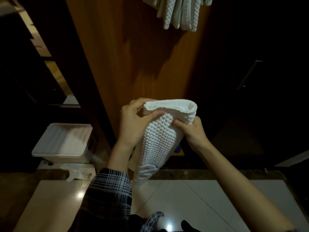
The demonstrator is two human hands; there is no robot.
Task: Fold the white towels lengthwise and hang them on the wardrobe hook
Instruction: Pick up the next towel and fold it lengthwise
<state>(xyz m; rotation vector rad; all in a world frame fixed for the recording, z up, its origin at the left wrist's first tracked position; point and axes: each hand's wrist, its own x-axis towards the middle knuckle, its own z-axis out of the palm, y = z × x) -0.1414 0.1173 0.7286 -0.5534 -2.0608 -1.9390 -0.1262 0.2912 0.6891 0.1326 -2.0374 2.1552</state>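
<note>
- The white towel (157, 138) is sitting at the centre of the view, held up in front of the wooden wardrobe panel (133, 56) — it is folded into a long, narrow band and doubled over at the top, so the upper end is showing a rounded loop of smooth layered edges.
- Its facing side is showing a raised, bubbly waffle weave; toward 6 o'clock the band is narrowing and ending in a flatter, ribbed border that is hanging just above the pale floor tiles (184, 198).
- The left hand (133, 121) is gripping the towel's upper end from 9 o'clock, thumb lying across the front and fingers curled behind the fold — its grip is clamped on the cloth.
- The right hand (192, 129) is pinching the towel's edge from 3 o'clock, thumb pressing into the weave just under the loop, its grip likewise closed on the towel.
- At 12 o'clock, more white towels (180, 12) of the same weave are hanging against the panel, their lower ends dangling well apart from the held one.
- At 9 o'clock a white lidded plastic box (63, 143) is resting low beside the wardrobe.
- A plaid sleeve (112, 190) is covering the left forearm.
</note>
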